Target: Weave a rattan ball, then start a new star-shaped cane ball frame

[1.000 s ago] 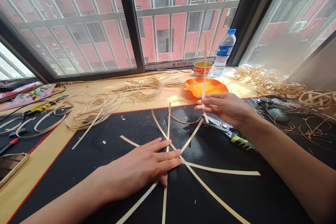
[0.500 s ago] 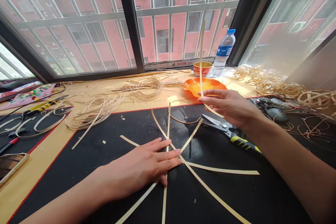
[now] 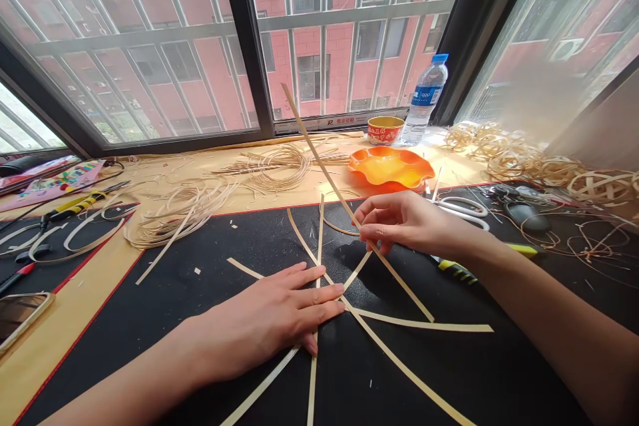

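Flat pale bamboo strips (image 3: 419, 373) cross one another in a star shape on the black mat (image 3: 170, 306). My left hand (image 3: 279, 303) lies flat over them, fingers stretched out, its fingertips pressing near the crossing and hiding part of it. Above the mat, my right hand (image 3: 394, 223) pinches a loose bamboo strip (image 3: 319, 160) between thumb and fingers. This strip slants from upper left to lower right, its lower end over the strip on the right side of the star. Pliers with black and yellow handles (image 3: 456, 271) lie partly hidden under my right hand and forearm.
Coils of thin strips (image 3: 184, 210) lie at the back left. Behind the mat are an orange wavy dish (image 3: 392, 170), a red tin (image 3: 384, 131) and a water bottle (image 3: 424, 100). White-handled scissors (image 3: 464, 208) and woven balls (image 3: 604, 186) are at right.
My right hand has come lower and slightly left, and its strip has tilted from nearly upright to a slant across the star. My left hand has stayed in place.
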`<state>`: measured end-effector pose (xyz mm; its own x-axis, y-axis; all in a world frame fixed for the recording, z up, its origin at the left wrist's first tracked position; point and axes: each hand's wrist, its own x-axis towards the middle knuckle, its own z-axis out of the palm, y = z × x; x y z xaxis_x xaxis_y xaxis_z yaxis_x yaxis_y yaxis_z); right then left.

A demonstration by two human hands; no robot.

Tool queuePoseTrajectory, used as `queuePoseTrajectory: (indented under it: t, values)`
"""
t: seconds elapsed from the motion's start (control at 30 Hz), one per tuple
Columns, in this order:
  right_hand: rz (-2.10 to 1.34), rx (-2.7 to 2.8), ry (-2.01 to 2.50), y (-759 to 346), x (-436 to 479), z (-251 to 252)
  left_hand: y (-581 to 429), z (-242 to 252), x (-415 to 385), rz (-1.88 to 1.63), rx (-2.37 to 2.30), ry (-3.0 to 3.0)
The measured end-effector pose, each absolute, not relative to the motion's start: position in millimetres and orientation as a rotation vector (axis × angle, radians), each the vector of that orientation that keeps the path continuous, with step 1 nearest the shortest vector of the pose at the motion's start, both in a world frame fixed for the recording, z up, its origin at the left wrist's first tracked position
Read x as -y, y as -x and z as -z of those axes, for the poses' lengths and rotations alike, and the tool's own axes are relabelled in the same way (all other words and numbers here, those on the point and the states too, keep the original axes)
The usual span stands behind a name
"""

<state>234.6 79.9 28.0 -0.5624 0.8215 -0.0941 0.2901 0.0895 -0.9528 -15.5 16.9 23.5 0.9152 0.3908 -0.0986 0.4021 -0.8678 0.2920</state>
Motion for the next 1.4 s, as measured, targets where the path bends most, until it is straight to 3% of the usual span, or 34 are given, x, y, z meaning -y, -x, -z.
queuePoseTrajectory:
  t: [0.13, 0.57, 1.03, 1.4]
  values:
    - [-1.339, 2.041, 1.206, -235.7, -84.6, -22.1, 15.9, -23.7, -16.6, 0.088, -0.6, -2.782]
    - [-1.557, 2.116, 1.174, -222.2, -73.0, -16.3, 17.7, -22.2, -17.6, 0.047, -0.59, -2.778]
    - [-1.129, 2.259, 1.211, -215.6, -67.8, -13.6, 16.9, -26.1, -14.7, 0.098, -0.701, -2.785]
    - [-1.032, 2.178, 1.074, -210.8, -65.2, -7.2, 14.7, -29.6, -13.8, 0.073, -0.706, -2.802]
